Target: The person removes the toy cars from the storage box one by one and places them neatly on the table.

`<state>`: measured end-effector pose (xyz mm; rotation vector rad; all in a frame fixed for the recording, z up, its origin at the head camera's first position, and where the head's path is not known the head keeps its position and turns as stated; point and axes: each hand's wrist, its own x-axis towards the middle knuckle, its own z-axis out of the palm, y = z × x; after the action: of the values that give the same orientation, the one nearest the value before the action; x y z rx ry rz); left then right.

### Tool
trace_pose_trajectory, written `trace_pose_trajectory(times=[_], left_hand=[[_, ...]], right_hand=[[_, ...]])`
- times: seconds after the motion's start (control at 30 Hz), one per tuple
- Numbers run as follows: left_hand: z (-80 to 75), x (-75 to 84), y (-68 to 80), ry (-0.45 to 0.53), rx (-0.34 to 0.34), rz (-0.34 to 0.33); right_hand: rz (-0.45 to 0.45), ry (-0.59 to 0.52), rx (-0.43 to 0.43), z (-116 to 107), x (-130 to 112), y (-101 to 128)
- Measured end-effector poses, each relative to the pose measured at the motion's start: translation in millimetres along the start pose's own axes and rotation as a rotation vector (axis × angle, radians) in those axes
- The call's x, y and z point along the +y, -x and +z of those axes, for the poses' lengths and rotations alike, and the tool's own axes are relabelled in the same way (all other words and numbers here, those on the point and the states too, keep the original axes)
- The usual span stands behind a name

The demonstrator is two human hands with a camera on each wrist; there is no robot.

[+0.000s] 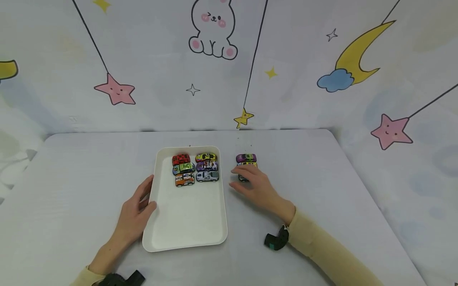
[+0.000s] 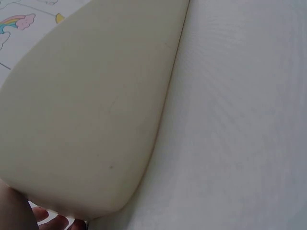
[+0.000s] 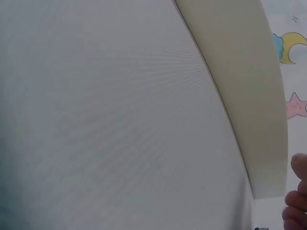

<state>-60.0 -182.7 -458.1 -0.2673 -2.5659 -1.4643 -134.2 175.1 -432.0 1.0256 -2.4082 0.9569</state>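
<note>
A white tray point(image 1: 186, 222) lies in the middle of the table, with several small toy cars point(image 1: 195, 167) parked in two rows at its far end. My left hand point(image 1: 148, 198) grips the tray's left rim, thumb on top; in the left wrist view its fingertips point(image 2: 48, 221) show beneath the tray point(image 2: 86, 105). To the right of the tray stand a purple car point(image 1: 246, 158) and a yellow car point(image 1: 247, 164). My right hand point(image 1: 239, 178) covers a third, dark car point(image 1: 243, 178) just in front of them, finger and thumb on either side of it.
The table point(image 1: 322, 178) is covered in a pale cloth and ends at a patterned backdrop wall point(image 1: 229, 79) behind and to the right. The right wrist view shows only cloth, the tray's outer wall point(image 3: 244, 96) and my fingertips point(image 3: 296, 201).
</note>
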Motion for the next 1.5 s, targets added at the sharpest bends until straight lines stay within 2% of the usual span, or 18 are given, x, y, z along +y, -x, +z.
trace_pose_trajectory(times=[0.33,0.53,0.73,0.87,1.07,1.5], left_hand=[[-0.3,-0.3,0.3,0.000,-0.003,-0.006],[-1.8,-0.6,1.3,-0.001,-0.001,0.001],[-1.3,-0.6,0.2,0.007,-0.004,0.006],[-0.7,0.1,-0.4,0.013,-0.006,0.014],[-0.8,0.5,-0.3,0.012,0.000,0.016],[-0.5,-0.8,-0.1,0.010,0.000,0.019]], right_hand=[[0.033,0.025,-0.161,6.7,-23.1,-23.1],[0.045,0.048,-0.303,14.1,-33.6,-41.4],[0.103,0.128,-0.473,19.0,-41.1,-57.4],[0.119,0.174,-0.551,23.1,-41.9,-65.1],[0.096,0.220,-0.579,31.0,-39.4,-73.3],[0.092,0.272,-0.563,37.9,-41.6,-77.1]])
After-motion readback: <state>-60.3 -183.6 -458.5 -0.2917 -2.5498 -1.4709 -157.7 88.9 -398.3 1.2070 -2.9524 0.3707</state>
